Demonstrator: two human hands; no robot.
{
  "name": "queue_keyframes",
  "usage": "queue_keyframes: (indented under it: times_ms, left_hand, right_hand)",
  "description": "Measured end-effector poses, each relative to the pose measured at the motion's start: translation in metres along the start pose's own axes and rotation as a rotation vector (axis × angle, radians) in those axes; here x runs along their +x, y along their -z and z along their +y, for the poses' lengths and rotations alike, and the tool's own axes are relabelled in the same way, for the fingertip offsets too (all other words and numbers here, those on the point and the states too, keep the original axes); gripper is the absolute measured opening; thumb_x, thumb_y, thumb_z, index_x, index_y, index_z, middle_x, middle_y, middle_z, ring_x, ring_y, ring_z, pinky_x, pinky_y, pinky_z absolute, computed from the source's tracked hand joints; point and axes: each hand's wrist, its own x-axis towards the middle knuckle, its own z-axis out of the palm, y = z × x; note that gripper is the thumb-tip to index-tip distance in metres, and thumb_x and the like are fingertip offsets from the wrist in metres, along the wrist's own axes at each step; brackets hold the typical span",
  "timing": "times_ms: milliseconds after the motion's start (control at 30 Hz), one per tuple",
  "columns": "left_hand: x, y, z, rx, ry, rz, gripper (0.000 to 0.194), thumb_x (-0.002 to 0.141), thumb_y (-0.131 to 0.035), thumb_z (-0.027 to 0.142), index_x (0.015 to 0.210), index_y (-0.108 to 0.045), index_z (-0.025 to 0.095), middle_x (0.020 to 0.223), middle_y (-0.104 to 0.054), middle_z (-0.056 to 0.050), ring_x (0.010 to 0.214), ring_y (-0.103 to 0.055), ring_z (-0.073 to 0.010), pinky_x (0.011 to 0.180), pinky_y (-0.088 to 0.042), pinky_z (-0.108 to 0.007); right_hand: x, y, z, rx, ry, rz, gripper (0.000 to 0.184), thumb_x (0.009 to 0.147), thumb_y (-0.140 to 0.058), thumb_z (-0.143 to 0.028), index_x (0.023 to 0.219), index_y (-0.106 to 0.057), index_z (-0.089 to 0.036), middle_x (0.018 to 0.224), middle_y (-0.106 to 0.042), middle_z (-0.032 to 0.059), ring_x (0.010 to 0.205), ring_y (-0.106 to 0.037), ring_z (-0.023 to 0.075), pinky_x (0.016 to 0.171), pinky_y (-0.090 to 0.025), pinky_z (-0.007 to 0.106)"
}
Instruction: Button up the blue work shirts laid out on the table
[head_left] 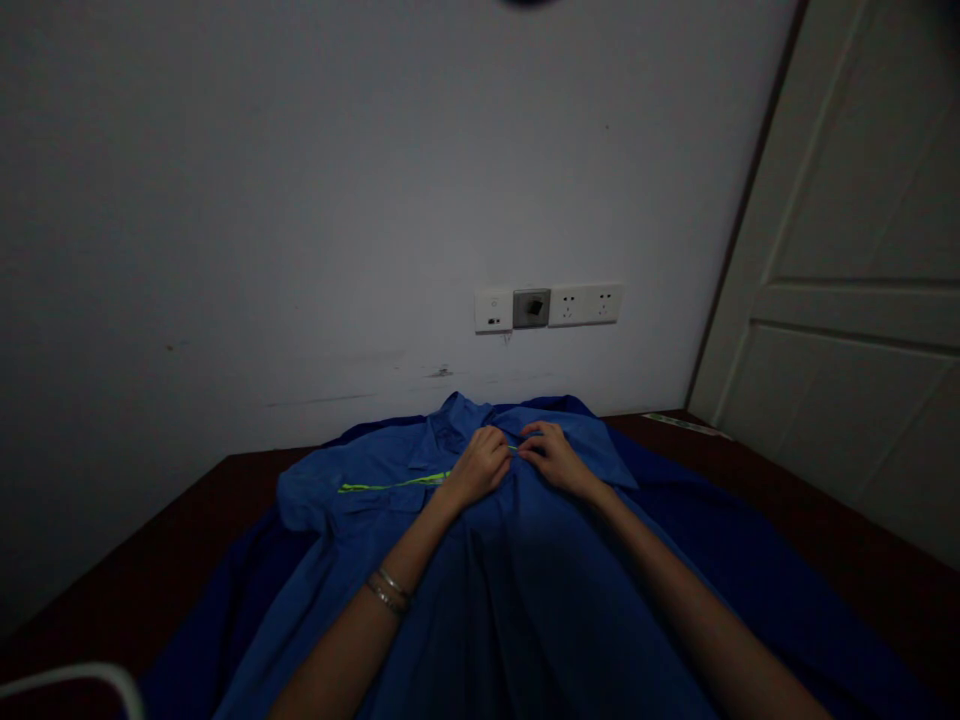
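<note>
A blue work shirt (442, 530) with a collar and a bright yellow-green strip (397, 485) across its chest lies spread in front of me. My left hand (484, 462) is closed on the fabric at the middle of the chest, below the collar; a bracelet is on that wrist. Close beside it, my right hand (553, 455) has curled fingers, with thumb and fingertips pinching the shirt front at the strip. A short piece of the strip shows between both hands. The small detail under my fingertips is too dark to make out.
Beneath the shirt is a darker blue cloth (720, 530) on a dark red surface (202, 510). A pale wall (337, 220) with sockets (585, 306) stands behind. A panelled door (847, 300) is at right, and a white curved object (82, 672) at lower left.
</note>
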Motion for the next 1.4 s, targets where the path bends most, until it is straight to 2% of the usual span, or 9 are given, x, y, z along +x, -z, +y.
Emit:
queue_keyframes:
  times_ms: [267, 567, 700, 867, 1000, 1100, 1167, 1233, 1400]
  left_hand:
    - [-0.001, -0.002, 0.0, -0.011, -0.026, 0.04, 0.013, 0.083, -0.042, 0.017, 0.082, -0.054, 0.012, 0.088, -0.049, -0.008, 0.089, -0.042, -0.0179, 0.079, -0.038, -0.033]
    - [-0.003, -0.002, 0.0, -0.036, -0.06, 0.07, 0.019, 0.085, -0.038, 0.016, 0.079, -0.055, 0.011, 0.086, -0.049, -0.009, 0.087, -0.043, -0.0169, 0.078, -0.039, -0.031]
    - [-0.003, -0.002, 0.002, -0.032, -0.003, 0.064, 0.02, 0.085, -0.039, 0.018, 0.081, -0.057, 0.012, 0.085, -0.051, -0.008, 0.086, -0.044, -0.0168, 0.077, -0.039, -0.031]
    - [0.004, 0.006, 0.002, -0.184, 0.232, 0.058, 0.012, 0.078, -0.053, 0.021, 0.083, -0.063, 0.015, 0.085, -0.054, -0.006, 0.085, -0.046, -0.0165, 0.076, -0.039, -0.029]
    - [0.012, 0.011, -0.004, -0.392, 0.725, 0.082, 0.008, 0.067, -0.063, 0.02, 0.069, -0.066, 0.013, 0.072, -0.057, -0.004, 0.073, -0.05, -0.0143, 0.067, -0.039, -0.026]
    - [0.011, 0.008, -0.005, -0.748, 1.025, -0.026, 0.014, 0.066, -0.061, 0.024, 0.063, -0.064, 0.011, 0.05, -0.05, 0.001, 0.045, -0.043, -0.0078, 0.047, -0.032, -0.021]
    - [0.009, 0.004, 0.0, -0.99, 1.119, -0.083, 0.019, 0.066, -0.061, 0.029, 0.059, -0.06, 0.011, 0.039, -0.04, 0.006, 0.033, -0.031, -0.0045, 0.038, -0.021, -0.02]
    - [0.007, 0.002, 0.007, -1.152, 1.193, -0.076, 0.023, 0.063, -0.064, 0.032, 0.055, -0.055, 0.012, 0.036, -0.033, 0.008, 0.029, -0.023, -0.0025, 0.035, -0.013, -0.02]
    - [0.006, 0.005, 0.021, -1.368, 1.271, -0.057, 0.025, 0.057, -0.069, 0.031, 0.061, -0.055, 0.01, 0.041, -0.038, 0.008, 0.029, -0.024, -0.0003, 0.033, -0.008, -0.018]
  right_hand:
    - [0.0, -0.003, 0.002, 0.038, -0.011, 0.025, 0.011, 0.076, -0.056, -0.025, 0.077, -0.066, -0.021, 0.103, -0.053, 0.0056, 0.101, -0.042, 0.0207, 0.088, -0.035, 0.038]
    - [0.0, -0.008, -0.001, 0.113, -0.094, 0.076, 0.009, 0.074, -0.058, -0.023, 0.074, -0.066, -0.019, 0.098, -0.055, 0.0061, 0.099, -0.045, 0.0199, 0.09, -0.034, 0.038]
    - [0.0, -0.01, -0.001, 0.102, -0.096, 0.088, 0.01, 0.074, -0.057, -0.023, 0.075, -0.066, -0.019, 0.098, -0.054, 0.0062, 0.098, -0.045, 0.0199, 0.09, -0.034, 0.038]
    - [0.0, -0.01, 0.002, 0.051, -0.066, 0.092, 0.011, 0.076, -0.056, -0.025, 0.077, -0.066, -0.02, 0.1, -0.053, 0.0062, 0.1, -0.043, 0.0209, 0.088, -0.035, 0.038]
    - [0.0, -0.009, 0.001, 0.009, -0.034, 0.082, 0.012, 0.077, -0.055, -0.026, 0.078, -0.066, -0.021, 0.101, -0.051, 0.0062, 0.101, -0.041, 0.0217, 0.086, -0.036, 0.039]
    - [0.0, -0.008, 0.0, -0.018, -0.006, 0.084, 0.013, 0.077, -0.054, -0.026, 0.079, -0.066, -0.022, 0.103, -0.05, 0.0064, 0.1, -0.041, 0.0218, 0.086, -0.036, 0.039]
    - [-0.001, -0.008, -0.001, -0.04, 0.016, 0.085, 0.014, 0.078, -0.053, -0.026, 0.08, -0.066, -0.022, 0.103, -0.05, 0.0065, 0.1, -0.041, 0.0218, 0.085, -0.036, 0.039]
    - [-0.001, -0.008, -0.002, -0.065, 0.036, 0.088, 0.014, 0.079, -0.052, -0.026, 0.081, -0.066, -0.022, 0.104, -0.05, 0.0066, 0.101, -0.04, 0.0218, 0.085, -0.036, 0.039]
    - [-0.002, -0.008, -0.004, -0.111, 0.066, 0.091, 0.015, 0.08, -0.05, -0.026, 0.082, -0.065, -0.022, 0.105, -0.049, 0.0069, 0.102, -0.04, 0.0217, 0.085, -0.036, 0.04]
